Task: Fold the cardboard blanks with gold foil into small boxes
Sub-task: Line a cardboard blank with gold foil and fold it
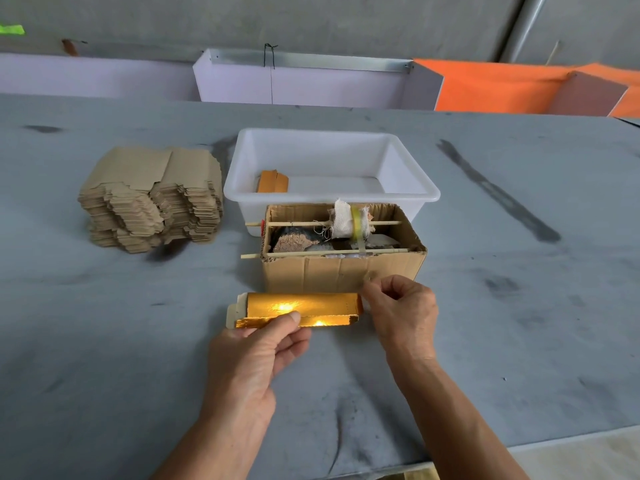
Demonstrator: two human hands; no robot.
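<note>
A gold-foil cardboard blank [325, 304], partly folded into a long narrow shape, is held just above the grey table in front of the brown carton. My left hand [258, 355] pinches its near edge, thumb on top of the foil. My right hand [401, 311] pinches the blank's right end with thumb and curled fingers. A tall stack of flat brown blanks [152, 199] lies at the left. One folded gold box [272, 181] lies inside the white plastic tub [412, 192].
An open brown carton [339, 271] stands between the tub and my hands, with two thin sticks across its top and a cloth-wrapped roll on one. Purple and orange boards stand along the far side of the grey table [104, 341]. The table's near edge runs at the lower right.
</note>
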